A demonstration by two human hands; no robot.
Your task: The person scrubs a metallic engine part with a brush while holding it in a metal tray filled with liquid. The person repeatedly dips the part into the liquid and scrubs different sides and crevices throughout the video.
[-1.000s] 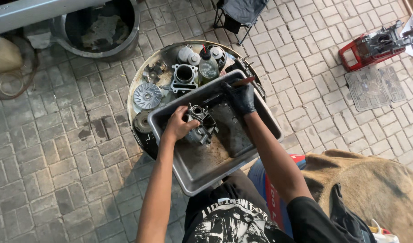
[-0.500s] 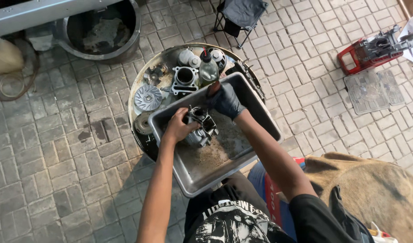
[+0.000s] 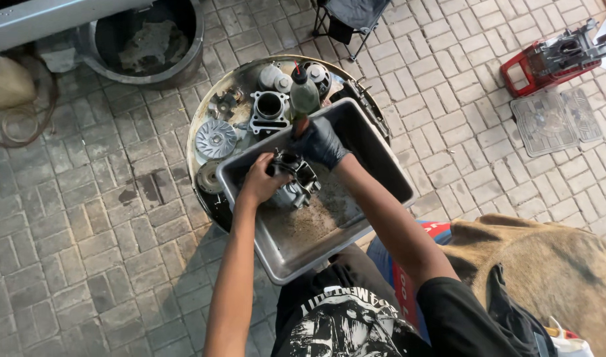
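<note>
Down below, seen from the head camera:
Left hand: the bare left hand [image 3: 260, 182] has its grip closed around the left side of a dark metal engine part [image 3: 295, 180], steadying it.
Right hand: the right hand [image 3: 321, 142], in a dark glove, has its grip closed on a small tool with a reddish-brown handle [image 3: 300, 125]; the working end of the tool is hidden behind the glove and cannot be told.
Engine part: it sits inside the tray [image 3: 376, 155], toward the far left corner, between the two hands; the gloved hand is just above its far edge.
Tray: a rectangular grey metal pan, set at an angle, its floor streaked with brown grime; it rests partly on the round table [image 3: 204, 129] and partly over the person's lap.
Round table: a rusty circular metal top that stands on the brick paving [image 3: 85, 231].
On the table, beyond the tray: a finned cylinder block [image 3: 270, 111] with an open bore, a silver fan-like disc [image 3: 215, 139], a small dark gear piece [image 3: 225, 104], a green bottle [image 3: 304, 92] with a red tip, and pale round caps [image 3: 275, 78].
Further off: a large grey tub [image 3: 148, 39] at the upper left, a folding chair [image 3: 352, 16] at the top, a red machine [image 3: 547, 56] on the paving at the upper right.
Beside the person: a brown cloth [image 3: 554, 271] lies at the right.
</note>
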